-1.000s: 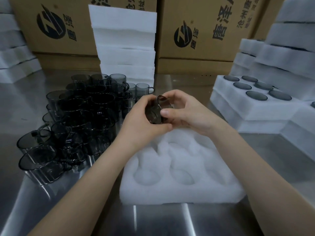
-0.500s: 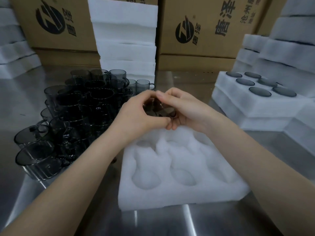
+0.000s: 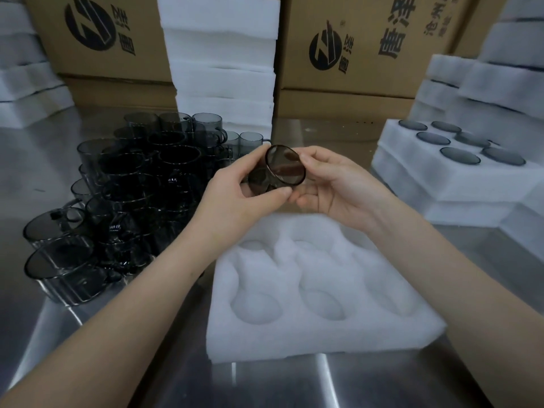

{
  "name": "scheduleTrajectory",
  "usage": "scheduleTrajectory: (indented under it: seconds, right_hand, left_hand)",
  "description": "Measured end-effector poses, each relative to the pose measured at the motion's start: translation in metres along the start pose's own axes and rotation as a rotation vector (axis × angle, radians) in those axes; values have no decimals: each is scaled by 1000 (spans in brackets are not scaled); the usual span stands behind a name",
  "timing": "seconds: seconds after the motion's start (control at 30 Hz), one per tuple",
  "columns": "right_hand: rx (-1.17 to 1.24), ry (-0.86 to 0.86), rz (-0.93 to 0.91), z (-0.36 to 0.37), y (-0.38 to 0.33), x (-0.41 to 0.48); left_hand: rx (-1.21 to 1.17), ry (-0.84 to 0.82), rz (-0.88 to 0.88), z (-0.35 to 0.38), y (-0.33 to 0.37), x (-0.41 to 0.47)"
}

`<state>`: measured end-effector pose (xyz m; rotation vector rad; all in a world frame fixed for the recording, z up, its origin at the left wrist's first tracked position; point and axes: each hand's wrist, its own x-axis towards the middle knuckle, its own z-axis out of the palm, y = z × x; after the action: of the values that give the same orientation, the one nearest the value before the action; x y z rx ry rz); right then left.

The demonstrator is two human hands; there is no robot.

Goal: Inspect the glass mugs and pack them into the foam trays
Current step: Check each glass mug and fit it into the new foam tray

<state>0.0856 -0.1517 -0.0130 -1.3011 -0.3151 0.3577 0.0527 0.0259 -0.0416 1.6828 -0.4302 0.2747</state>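
Smoked glass is between our fingers: the left hand (image 3: pixel 235 195) and the right hand (image 3: pixel 332 187) both grasp one glass mug (image 3: pixel 279 172), tilted so its mouth faces us, in the air above the far edge of the foam tray (image 3: pixel 294 340). We judge we are at the inspection step. All visible pockets of this tray are vacant, so its packing is not begun. Left of the tray a big cluster of loose mugs (image 3: pixel 132 187) waits. Right of the tray, a filled tray (image 3: pixel 426 178) seems finished.
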Motion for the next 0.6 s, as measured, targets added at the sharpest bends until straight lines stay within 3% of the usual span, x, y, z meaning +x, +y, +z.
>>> scheduleTrajectory:
  seconds: [0.13,0.33,0.5,0.6]
  right_hand:
    - [92,-85,-2,-4,0,0]
    - [-130,-92,-129,-5,7,1]
    - [-461,60,-249,5,13,2]
    - [-522,126,-263,9,13,1]
  left_hand:
    - [-13,13,16,0,2,-2]
    - [81,56,5,2,4,-3]
    - [243,81,30,9,7,-7]
    - [287,41,66,11,6,-6]
